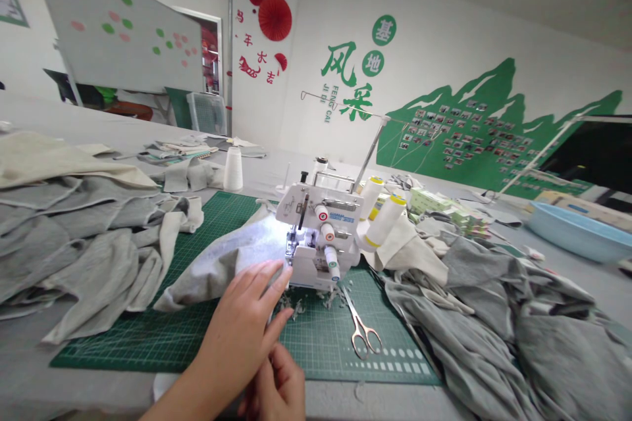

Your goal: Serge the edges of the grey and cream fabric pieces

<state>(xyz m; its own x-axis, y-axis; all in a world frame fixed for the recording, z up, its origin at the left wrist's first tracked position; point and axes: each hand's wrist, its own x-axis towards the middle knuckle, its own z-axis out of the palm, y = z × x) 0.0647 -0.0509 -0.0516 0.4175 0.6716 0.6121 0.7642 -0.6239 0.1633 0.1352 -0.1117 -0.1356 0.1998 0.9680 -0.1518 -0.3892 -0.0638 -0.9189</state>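
Observation:
My left hand (247, 319) lies flat, fingers stretched out, on a pale grey piece of fabric (217, 263), with the fingertips right beside the lit needle area of a small white overlock sewing machine (320, 230). The fabric runs under the machine's foot and trails off to the left over the green cutting mat (148, 335). My right hand (276, 388) sits just below the left one at the mat's near edge. Its fingers are curled, and what they hold is hidden.
Rose-gold scissors (363, 332) lie on the mat right of my hands, among thread scraps. Piles of grey and cream fabric lie left (74, 243) and right (494, 316). Thread cones (388, 217) stand by the machine, a white cone (233, 168) behind, and a blue basin (573, 230) far right.

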